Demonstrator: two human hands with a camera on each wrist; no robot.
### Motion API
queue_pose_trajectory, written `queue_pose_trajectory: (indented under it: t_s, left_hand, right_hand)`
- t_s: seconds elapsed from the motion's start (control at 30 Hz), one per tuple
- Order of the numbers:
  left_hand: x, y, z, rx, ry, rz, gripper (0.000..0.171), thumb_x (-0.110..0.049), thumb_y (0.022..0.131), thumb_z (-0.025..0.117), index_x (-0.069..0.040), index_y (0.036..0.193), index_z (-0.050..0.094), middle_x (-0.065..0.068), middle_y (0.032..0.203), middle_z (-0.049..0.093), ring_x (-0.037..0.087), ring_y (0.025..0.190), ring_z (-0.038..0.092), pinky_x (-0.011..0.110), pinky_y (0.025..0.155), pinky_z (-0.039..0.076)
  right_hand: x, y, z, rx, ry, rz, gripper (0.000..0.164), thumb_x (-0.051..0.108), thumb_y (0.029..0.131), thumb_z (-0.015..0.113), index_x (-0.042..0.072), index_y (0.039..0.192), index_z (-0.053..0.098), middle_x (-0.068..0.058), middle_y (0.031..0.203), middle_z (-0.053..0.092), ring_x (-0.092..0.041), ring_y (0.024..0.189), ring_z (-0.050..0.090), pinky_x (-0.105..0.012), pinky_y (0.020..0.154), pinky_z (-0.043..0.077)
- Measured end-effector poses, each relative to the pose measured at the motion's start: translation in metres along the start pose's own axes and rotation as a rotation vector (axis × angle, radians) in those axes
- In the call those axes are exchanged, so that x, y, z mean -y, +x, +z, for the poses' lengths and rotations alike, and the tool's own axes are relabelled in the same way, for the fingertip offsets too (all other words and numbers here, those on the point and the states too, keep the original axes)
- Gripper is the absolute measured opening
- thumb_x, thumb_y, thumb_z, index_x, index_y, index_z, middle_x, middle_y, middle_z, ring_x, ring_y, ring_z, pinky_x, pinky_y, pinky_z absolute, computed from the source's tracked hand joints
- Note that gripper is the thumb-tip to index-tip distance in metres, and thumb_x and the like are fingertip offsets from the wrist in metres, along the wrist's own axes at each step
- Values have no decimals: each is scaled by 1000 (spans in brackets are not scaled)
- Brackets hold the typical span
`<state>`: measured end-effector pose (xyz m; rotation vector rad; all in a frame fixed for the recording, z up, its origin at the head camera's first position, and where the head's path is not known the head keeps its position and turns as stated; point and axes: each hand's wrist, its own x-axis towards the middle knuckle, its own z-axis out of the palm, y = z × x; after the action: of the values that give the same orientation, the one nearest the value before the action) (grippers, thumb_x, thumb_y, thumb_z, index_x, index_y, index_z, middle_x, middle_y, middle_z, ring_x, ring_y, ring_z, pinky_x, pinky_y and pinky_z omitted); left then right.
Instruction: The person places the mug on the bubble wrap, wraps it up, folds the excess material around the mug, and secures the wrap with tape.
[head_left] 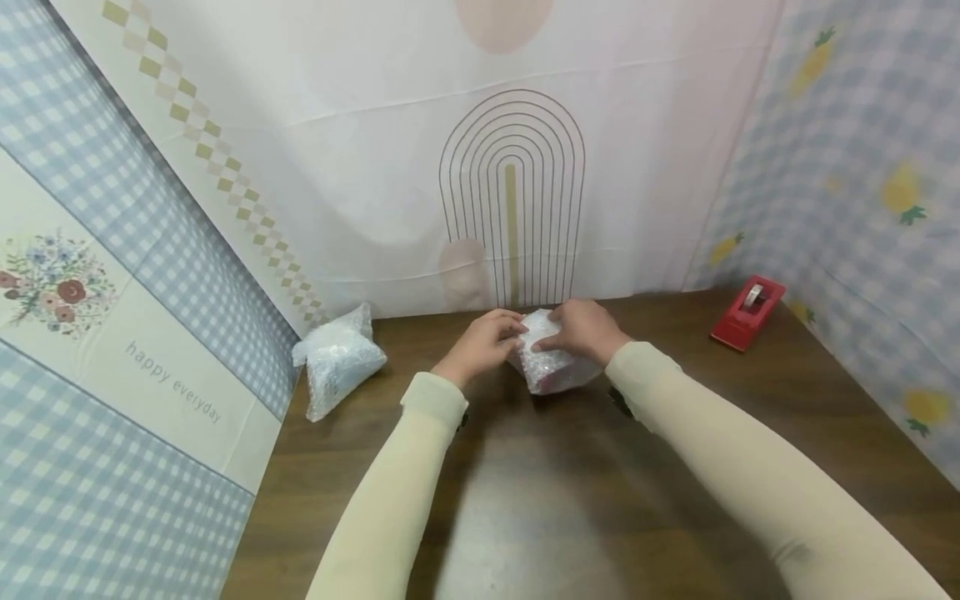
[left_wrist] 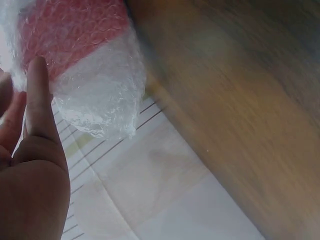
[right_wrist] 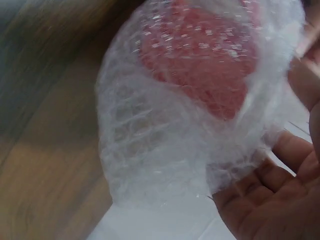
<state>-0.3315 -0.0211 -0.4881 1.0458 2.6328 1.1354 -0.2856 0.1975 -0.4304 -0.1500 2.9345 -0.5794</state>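
Note:
A package in clear bubble wrap (head_left: 551, 371), with something red showing through it, is between my two hands near the back of the table. My left hand (head_left: 483, 343) is at its upper left, fingertips on the wrap. One finger (left_wrist: 37, 95) of that hand lies along the wrapped red thing (left_wrist: 75, 35) in the left wrist view. From the upper right, my right hand (head_left: 588, 331) grips the package, thumb across its top. In the right wrist view, the fingers (right_wrist: 270, 175) curl around the edge of the wrap (right_wrist: 150, 150). What the red thing is stays blurred.
Another bubble-wrapped bundle (head_left: 341, 362) lies at the table's left back corner. A red tape dispenser (head_left: 747, 312) stands at the right back. Behind the brown wooden table (head_left: 570, 517) hangs a printed cloth (head_left: 375, 167), with checked cloths along both sides.

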Motion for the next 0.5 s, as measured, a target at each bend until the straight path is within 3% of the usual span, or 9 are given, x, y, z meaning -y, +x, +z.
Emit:
queue_pose_trajectory:
  t_s: [0.27, 0.4, 0.5]
  left_hand:
    - [-4, 3, 3, -38, 74, -26, 19, -8, 104, 81, -2, 123, 82, 15, 148, 73, 33, 132, 78, 40, 113, 64]
    - [-5, 3, -2, -26, 123, 14, 19, -10, 101, 86, -4, 119, 81, 15, 147, 72, 32, 128, 80, 40, 112, 65]
    - [-7, 5, -8, -19, 174, 46, 29, -16, 98, 91, -6, 123, 79, 16, 154, 68, 32, 133, 76, 42, 116, 62]
  right_hand:
    - [-1, 0, -2, 55, 18, 18, 76, 46, 99, 87, -2, 153, 67, -23, 160, 67, -45, 146, 67, -59, 120, 58]
    - [-1, -1, -2, 81, 24, -30, 75, 40, 100, 87, -4, 156, 64, -24, 162, 65, -46, 150, 63, -59, 126, 53]
    - [-3, 2, -6, 104, 31, -60, 77, 36, 100, 86, -3, 160, 59, -24, 167, 61, -47, 154, 59, -60, 130, 49]
